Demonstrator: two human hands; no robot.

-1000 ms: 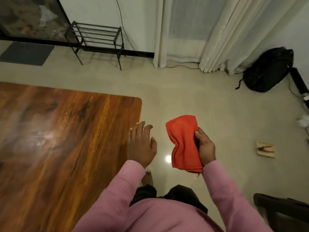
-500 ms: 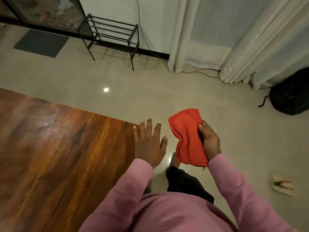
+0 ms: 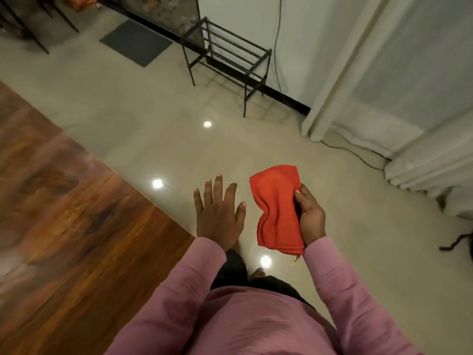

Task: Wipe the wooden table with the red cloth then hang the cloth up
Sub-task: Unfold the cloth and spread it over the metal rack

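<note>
Your right hand (image 3: 311, 216) is gripping the folded red cloth (image 3: 277, 211) over the floor (image 3: 158, 139); your left hand (image 3: 217, 213) is hovering spread and empty beside the wooden bench (image 3: 64, 226).

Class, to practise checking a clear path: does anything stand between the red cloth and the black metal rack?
Nothing visible does. Only floor lies between the red cloth, gripped in the right hand, and the black metal rack; the left hand is beside it, open.

One red cloth (image 3: 277, 211), one wooden table (image 3: 64, 226), one left hand (image 3: 217, 219), one right hand (image 3: 311, 216), one black rack (image 3: 245, 93), one grey mat (image 3: 137, 43)
</note>
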